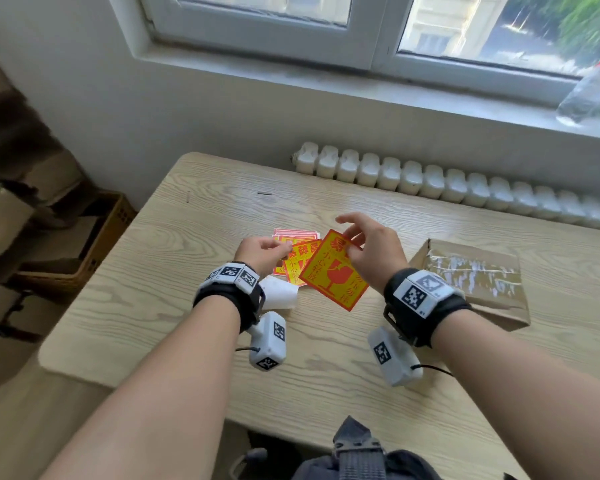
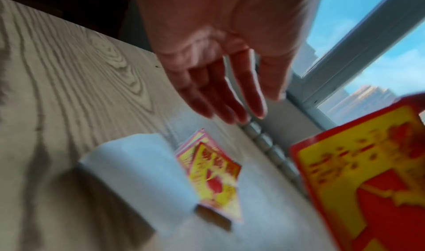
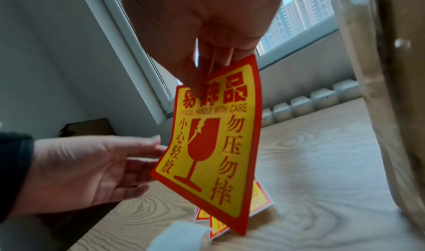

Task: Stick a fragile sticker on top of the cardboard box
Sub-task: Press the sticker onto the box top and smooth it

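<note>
My right hand (image 1: 352, 244) pinches the top edge of a red and yellow fragile sticker (image 1: 333, 271), which hangs tilted above the table; the right wrist view shows the sticker's (image 3: 214, 146) printed face with a broken glass. My left hand (image 1: 280, 250) hovers just left of the sticker, its fingers (image 2: 232, 102) straight and holding nothing. Below lies a pile of more stickers (image 1: 293, 252) and a curled white backing sheet (image 1: 279, 293). The cardboard box (image 1: 475, 275), flat, brown and sealed with clear tape, rests on the table to the right of my right wrist.
The wooden table (image 1: 160, 271) stands under a window, with a white radiator (image 1: 447, 183) along the far edge. A plastic bottle (image 1: 593, 88) stands on the sill. A wicker basket (image 1: 84, 247) and stacked cartons sit on the floor to the left.
</note>
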`<state>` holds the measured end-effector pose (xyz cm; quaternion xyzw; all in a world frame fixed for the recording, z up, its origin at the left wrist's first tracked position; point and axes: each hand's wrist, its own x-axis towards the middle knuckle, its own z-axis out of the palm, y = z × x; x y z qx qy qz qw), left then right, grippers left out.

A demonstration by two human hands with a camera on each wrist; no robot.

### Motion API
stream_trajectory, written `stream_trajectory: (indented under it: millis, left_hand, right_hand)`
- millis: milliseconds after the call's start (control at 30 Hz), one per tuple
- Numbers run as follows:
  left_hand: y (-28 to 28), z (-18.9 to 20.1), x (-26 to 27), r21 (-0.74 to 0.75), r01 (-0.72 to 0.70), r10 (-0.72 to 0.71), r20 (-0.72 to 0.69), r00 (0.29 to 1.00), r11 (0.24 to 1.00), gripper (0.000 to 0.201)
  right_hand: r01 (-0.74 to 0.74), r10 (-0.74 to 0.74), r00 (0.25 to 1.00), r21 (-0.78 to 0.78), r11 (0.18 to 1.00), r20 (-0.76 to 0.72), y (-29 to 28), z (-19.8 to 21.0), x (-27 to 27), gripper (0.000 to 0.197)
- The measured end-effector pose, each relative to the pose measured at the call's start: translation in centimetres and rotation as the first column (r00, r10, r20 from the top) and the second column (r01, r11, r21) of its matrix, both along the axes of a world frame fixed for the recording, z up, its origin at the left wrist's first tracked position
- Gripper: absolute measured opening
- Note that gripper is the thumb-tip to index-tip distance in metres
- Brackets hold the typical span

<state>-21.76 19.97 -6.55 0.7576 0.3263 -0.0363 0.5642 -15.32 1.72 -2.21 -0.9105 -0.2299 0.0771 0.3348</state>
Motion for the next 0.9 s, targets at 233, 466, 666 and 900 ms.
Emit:
stream_trajectory:
  millis: [233, 466, 666, 900]
  left_hand:
    - [-3.4, 8.1, 2.5, -0.065, 0.289, -0.290, -0.003, 0.957, 0.955, 0.012]
    - [-6.6, 10.9, 4.6, -0.032, 0.266, -0.262, 0.102, 0.960, 0.963, 0.023]
    - [-10.7, 12.1, 5.8, -0.240, 0.245, -0.204, 0.182, 0.962, 0.939, 0.022]
    - [-17.2, 11.4, 6.4, -0.184, 0.255, -0.238, 0.108, 0.965, 0.949, 0.019]
  right_hand:
    - [-0.017, 0.012, 0.996, 0.052, 0.999, 0.088, -1.5, 5.0, 1.4, 0.038]
    - [0.116, -0.121, 0.967, 0.037, 0.993, 0.224, -5.3, 7.6, 2.5, 0.064]
    - [0.358, -0.349, 0.932, 0.083, 0.930, -0.100, -11.3, 7.9, 3.3, 0.038]
    - [0.547, -0.519, 0.835, 0.191, 0.815, -0.181, -17.3, 6.7, 2.5, 0.032]
